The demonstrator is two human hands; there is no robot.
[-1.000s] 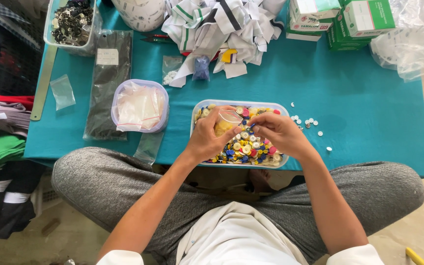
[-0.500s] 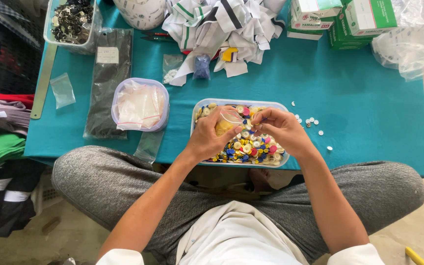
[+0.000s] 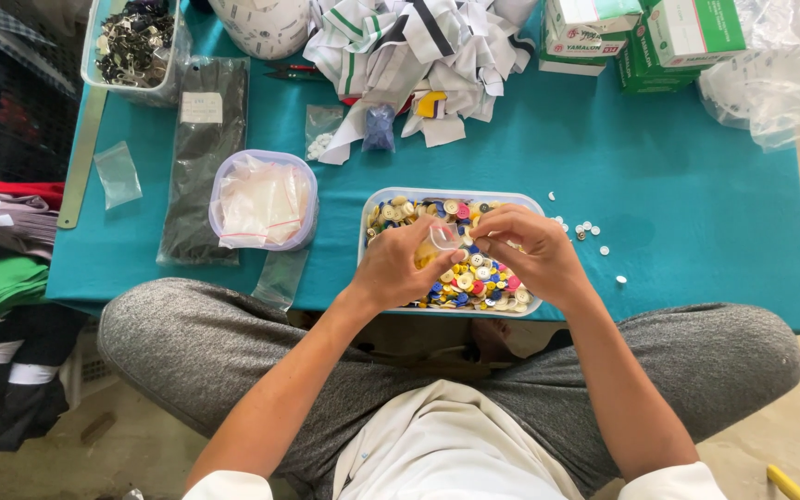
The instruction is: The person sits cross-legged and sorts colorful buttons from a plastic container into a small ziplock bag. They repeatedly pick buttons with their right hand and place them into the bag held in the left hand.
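I see my left hand [image 3: 400, 273] pinching a small clear plastic bag [image 3: 443, 237] over the tray of coloured buttons [image 3: 460, 268] on the teal table [image 3: 696, 204]. My right hand [image 3: 528, 250] has its fingertips closed at the bag's mouth, just beside the left.

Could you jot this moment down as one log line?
left hand: holds small clear bag | right hand: fingers at bag mouth | below: tray of mixed buttons | teal table
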